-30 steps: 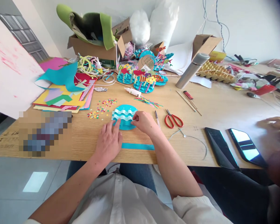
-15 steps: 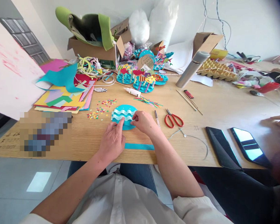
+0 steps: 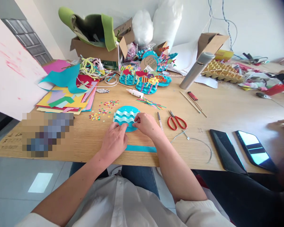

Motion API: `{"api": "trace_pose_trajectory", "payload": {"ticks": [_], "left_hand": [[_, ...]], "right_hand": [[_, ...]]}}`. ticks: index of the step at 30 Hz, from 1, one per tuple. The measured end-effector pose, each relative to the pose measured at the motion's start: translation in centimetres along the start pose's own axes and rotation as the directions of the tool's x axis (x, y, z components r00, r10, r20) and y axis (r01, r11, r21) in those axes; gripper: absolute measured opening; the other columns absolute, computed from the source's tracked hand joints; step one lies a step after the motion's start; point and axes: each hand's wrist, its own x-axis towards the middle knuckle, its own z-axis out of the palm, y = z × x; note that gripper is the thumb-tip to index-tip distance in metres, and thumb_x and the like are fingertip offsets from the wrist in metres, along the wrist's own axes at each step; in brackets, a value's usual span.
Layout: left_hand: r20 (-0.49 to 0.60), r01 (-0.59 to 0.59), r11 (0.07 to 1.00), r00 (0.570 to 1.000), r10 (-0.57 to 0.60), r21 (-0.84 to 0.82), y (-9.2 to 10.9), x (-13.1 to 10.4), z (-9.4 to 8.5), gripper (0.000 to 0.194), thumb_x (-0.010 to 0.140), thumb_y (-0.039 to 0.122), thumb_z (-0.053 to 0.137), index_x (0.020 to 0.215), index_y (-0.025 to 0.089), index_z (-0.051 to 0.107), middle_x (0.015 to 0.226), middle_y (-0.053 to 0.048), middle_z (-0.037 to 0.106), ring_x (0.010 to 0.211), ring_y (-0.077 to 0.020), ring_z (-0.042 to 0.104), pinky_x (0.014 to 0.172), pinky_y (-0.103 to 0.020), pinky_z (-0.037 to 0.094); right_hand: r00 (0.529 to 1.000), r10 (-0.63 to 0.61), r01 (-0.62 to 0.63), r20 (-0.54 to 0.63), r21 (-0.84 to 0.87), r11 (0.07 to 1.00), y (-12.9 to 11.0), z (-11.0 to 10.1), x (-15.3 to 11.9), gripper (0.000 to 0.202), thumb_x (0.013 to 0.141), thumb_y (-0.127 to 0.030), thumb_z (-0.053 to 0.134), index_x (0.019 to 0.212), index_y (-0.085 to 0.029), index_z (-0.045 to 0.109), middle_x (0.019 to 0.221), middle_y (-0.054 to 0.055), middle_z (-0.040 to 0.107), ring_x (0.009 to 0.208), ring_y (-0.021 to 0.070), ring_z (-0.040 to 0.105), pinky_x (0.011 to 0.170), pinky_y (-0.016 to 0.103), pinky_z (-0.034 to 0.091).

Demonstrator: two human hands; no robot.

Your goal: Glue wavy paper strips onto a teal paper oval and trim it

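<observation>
A round blue paper disc [image 3: 127, 109] lies on the table before me, crossed by two pale wavy paper strips [image 3: 124, 120]. My right hand [image 3: 146, 123] pinches the right end of the lower strip at the disc's right edge; its fingertips partly cover that end. At the disc's lower left rests my left hand [image 3: 115, 137], its fingers bent loosely and reaching the lower edge, with nothing seen in them. A flat blue paper strip [image 3: 141, 148] lies near the table's front edge, partly behind both hands.
Red-handled scissors [image 3: 177, 121] and a pen [image 3: 159, 120] lie right of the disc. Confetti [image 3: 104, 110] is scattered left. Behind are a glue bottle [image 3: 135, 93], thin paper strips [image 3: 151, 103] and blue paper crafts [image 3: 146, 87]. A metal flask [image 3: 196, 71] stands farther right; phones [image 3: 254, 151] lie nearer.
My left index finger has drawn back from the lower wavy strip toward the disc's lower edge. My right hand keeps its pinch at the strip's right end. The view has shifted slightly.
</observation>
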Motion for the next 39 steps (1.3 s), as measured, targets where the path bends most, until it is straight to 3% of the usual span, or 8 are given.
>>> {"api": "trace_pose_trajectory", "payload": {"ticks": [8,13,26,30,34,39], "left_hand": [[0.082,0.027,0.991,0.996,-0.038,0.134,0.3,1.7,-0.7,0.021,0.091,0.016,0.048,0.107,0.013,0.062,0.078,-0.010,0.065,0.093,-0.0283,0.055,0.079,-0.038,0.047],[0.125,-0.007,0.981,0.992,-0.018,0.195,0.3,2.7,-1.0,0.021,0.090,0.013,0.048,0.104,0.014,0.064,0.075,-0.009,0.064,0.091,-0.0275,0.057,0.077,-0.037,0.045],[0.040,-0.023,0.956,0.999,0.012,0.291,0.3,2.5,0.0,0.026,0.091,0.013,0.042,0.082,0.014,0.067,0.066,-0.012,0.060,0.084,-0.0286,0.058,0.072,-0.038,0.046],[0.035,-0.032,0.965,0.999,0.023,0.261,0.3,2.0,-0.1,0.025,0.092,0.015,0.043,0.098,0.012,0.067,0.068,-0.010,0.061,0.085,-0.0290,0.057,0.072,-0.038,0.046],[0.052,-0.054,0.979,0.998,0.045,0.195,0.6,0.9,-0.1,0.035,0.093,0.015,0.044,0.124,0.013,0.058,0.085,-0.010,0.067,0.087,-0.0276,0.055,0.077,-0.039,0.047],[0.130,-0.064,0.975,0.991,0.036,0.213,1.2,0.0,0.1,0.042,0.091,0.013,0.043,0.131,0.018,0.056,0.108,-0.013,0.066,0.095,-0.0283,0.053,0.083,-0.043,0.048]], "right_hand": [[1.000,-0.008,0.008,-0.005,-0.025,1.000,0.1,0.1,0.0,0.014,0.081,-0.024,0.065,0.094,-0.019,0.068,0.092,0.005,0.074,0.084,0.0186,0.066,0.067,0.025,0.039],[1.000,0.010,-0.010,0.003,-0.014,1.000,0.1,0.0,0.0,0.012,0.082,-0.024,0.066,0.093,-0.020,0.067,0.092,0.005,0.074,0.085,0.0186,0.066,0.067,0.025,0.039],[1.000,-0.023,0.024,-0.014,0.076,0.997,0.4,-0.7,-0.1,0.013,0.078,-0.018,0.066,0.091,-0.017,0.069,0.084,0.004,0.072,0.076,0.0145,0.064,0.067,0.023,0.041],[1.000,-0.026,0.027,-0.005,0.059,0.998,0.2,-0.6,-0.1,0.015,0.079,-0.015,0.066,0.094,-0.016,0.069,0.088,0.005,0.073,0.080,0.0149,0.065,0.069,0.023,0.041],[1.000,-0.032,0.032,-0.002,0.007,0.999,0.1,-0.2,-0.1,0.017,0.082,-0.015,0.062,0.097,-0.016,0.068,0.092,0.007,0.074,0.085,0.0168,0.066,0.071,0.024,0.041],[0.997,-0.074,0.073,-0.002,-0.036,0.997,0.2,0.1,0.0,0.021,0.083,-0.012,0.055,0.100,-0.017,0.067,0.094,0.007,0.073,0.088,0.0178,0.066,0.071,0.024,0.040]]}}
